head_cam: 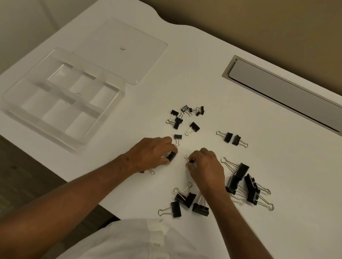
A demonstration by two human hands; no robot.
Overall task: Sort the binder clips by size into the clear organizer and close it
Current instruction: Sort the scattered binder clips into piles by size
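Note:
Black binder clips of several sizes lie scattered on the white desk (pixel 285 163). My left hand (pixel 152 152) pinches a small binder clip (pixel 171 156) at its fingertips. My right hand (pixel 207 166) grips another small binder clip (pixel 190 160), whose wire handle pokes out to the left. Tiny clips (pixel 194 110) cluster further back, and two medium clips (pixel 232 138) sit to the right. Large clips (pixel 245 183) are piled right of my right hand. More medium clips (pixel 187 200) lie near the front edge. The clear organizer (pixel 37 80) stands open at the left, its compartments empty.
The organizer's clear lid (pixel 130 53) lies flat behind it, hinged open. A grey cable hatch (pixel 285 94) is set into the desk at the back right. A tan partition rises behind the desk. The desk's front edge runs just before my white shirt.

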